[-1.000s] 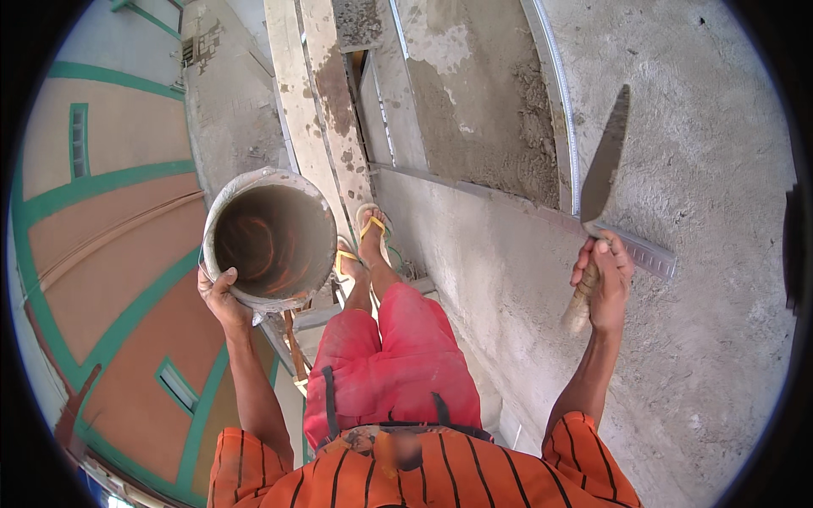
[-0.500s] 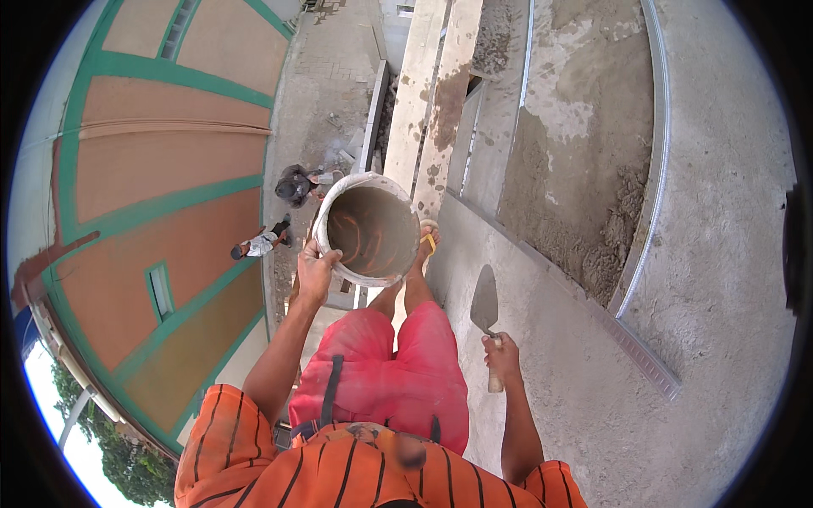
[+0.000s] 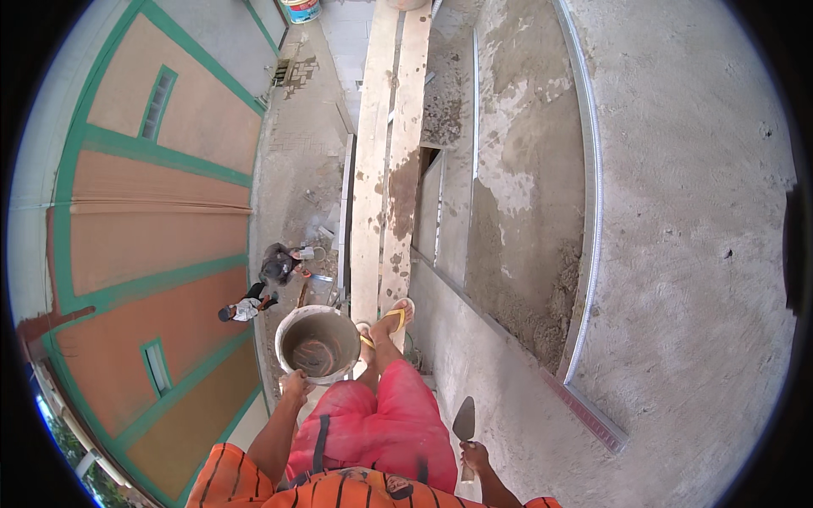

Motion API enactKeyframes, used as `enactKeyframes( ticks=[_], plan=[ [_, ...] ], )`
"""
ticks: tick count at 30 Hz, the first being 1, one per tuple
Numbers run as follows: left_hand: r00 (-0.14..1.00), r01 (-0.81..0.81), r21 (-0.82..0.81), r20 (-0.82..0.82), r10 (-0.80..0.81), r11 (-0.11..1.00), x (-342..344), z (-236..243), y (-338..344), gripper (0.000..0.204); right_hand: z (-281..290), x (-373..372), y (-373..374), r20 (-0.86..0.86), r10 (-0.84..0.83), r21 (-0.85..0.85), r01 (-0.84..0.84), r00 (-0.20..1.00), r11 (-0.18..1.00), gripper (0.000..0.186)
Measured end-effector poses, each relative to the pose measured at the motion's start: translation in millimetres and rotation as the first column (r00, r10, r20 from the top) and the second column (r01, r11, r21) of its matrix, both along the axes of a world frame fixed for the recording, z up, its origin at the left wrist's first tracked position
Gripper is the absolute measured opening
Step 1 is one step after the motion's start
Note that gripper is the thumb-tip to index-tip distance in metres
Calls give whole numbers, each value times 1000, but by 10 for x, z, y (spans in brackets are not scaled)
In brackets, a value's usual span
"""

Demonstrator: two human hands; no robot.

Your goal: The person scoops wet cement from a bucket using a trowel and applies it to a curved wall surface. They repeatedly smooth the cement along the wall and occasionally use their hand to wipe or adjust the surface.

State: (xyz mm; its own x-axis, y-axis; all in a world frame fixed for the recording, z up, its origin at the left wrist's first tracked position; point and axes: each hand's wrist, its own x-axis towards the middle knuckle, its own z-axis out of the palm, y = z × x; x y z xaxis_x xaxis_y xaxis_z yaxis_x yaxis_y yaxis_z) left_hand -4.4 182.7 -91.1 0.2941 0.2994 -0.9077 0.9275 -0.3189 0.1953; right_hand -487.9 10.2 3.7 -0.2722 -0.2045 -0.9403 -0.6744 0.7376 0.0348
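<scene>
My left hand (image 3: pixel 295 385) grips the near rim of a round, pale, mortar-crusted bucket (image 3: pixel 320 343). Its inside looks grey, with a few reddish streaks and little in it. In my right hand (image 3: pixel 476 455) is a pointed trowel (image 3: pixel 465 419), held by its wooden handle, blade pointing away from me beside the grey wall. The bucket hangs out to the left of my legs, over the drop. My feet in yellow-strapped sandals stand on wooden planks (image 3: pixel 369 203) spotted with wet mortar.
Fresh mortar (image 3: pixel 517 254) covers a wall panel between metal edge strips (image 3: pixel 594 169). Far below on the left, two people (image 3: pixel 277 264) are on the ground beside an orange and green building (image 3: pixel 161 212). Another bucket (image 3: pixel 406 3) stands at the planks' far end; a colourful pail (image 3: pixel 301 10) is beyond.
The bucket has moved left and lower, away from the planks' middle. My view has shifted, showing more of the planks ahead. Both hands keep their hold.
</scene>
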Motion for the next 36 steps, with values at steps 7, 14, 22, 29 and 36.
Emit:
enactKeyframes(
  ticks=[7,14,22,29,36],
  plan=[
    [994,-15,25,113,13,1000,445,-29,-128,12,-75,189,-62,188,734,-202,-705,653,680,51],
    [990,-38,-67,135,47,997,934,-110,-499,31,-37,257,-166,88,488,4,-490,868,872,46],
    [978,-126,-255,133,164,959,1225,-123,-872,32,-403,-62,-72,38,208,182,-212,977,960,44],
    [955,-263,-106,112,275,959,1498,115,-1571,28,-122,870,-1288,156,355,-39,-353,922,935,43],
    [957,-284,-49,45,286,958,2013,43,-2158,37,387,2236,-2872,74,-10,49,6,997,999,33]
  ],
)
